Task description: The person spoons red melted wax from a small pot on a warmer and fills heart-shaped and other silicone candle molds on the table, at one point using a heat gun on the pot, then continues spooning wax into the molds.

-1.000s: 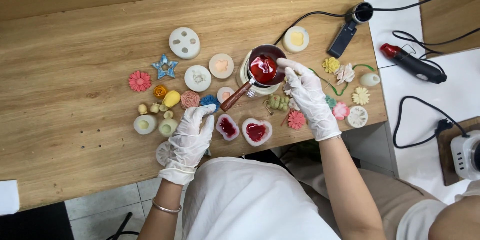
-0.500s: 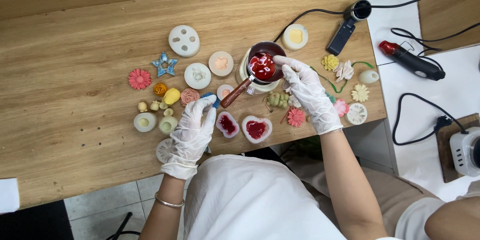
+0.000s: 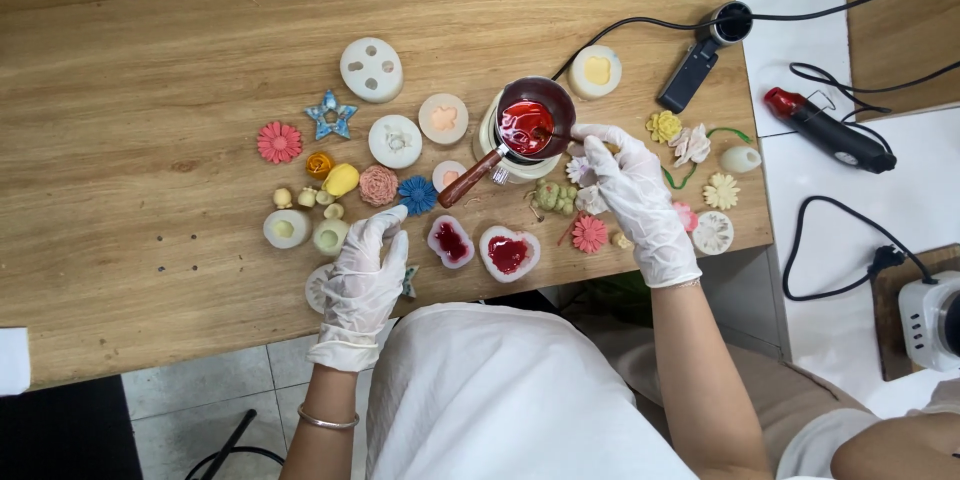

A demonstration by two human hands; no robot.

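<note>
Two gloved hands: left hand (image 3: 362, 275), right hand (image 3: 635, 195). One melting pot (image 3: 535, 128) of red wax. Two moulds filled red: oval mould (image 3: 451, 242), heart mould (image 3: 508, 253). One blue star (image 3: 331, 114). One black-and-red heat tool (image 3: 828, 130).

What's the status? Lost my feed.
Right hand stirring red wax in pot. Left hand flat on table. Filled moulds nearby.

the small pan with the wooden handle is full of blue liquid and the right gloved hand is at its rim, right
Not quite. In the head view the small metal pan with the wooden handle holds red liquid, not blue. The white-gloved right hand is indeed at its rim.
</note>
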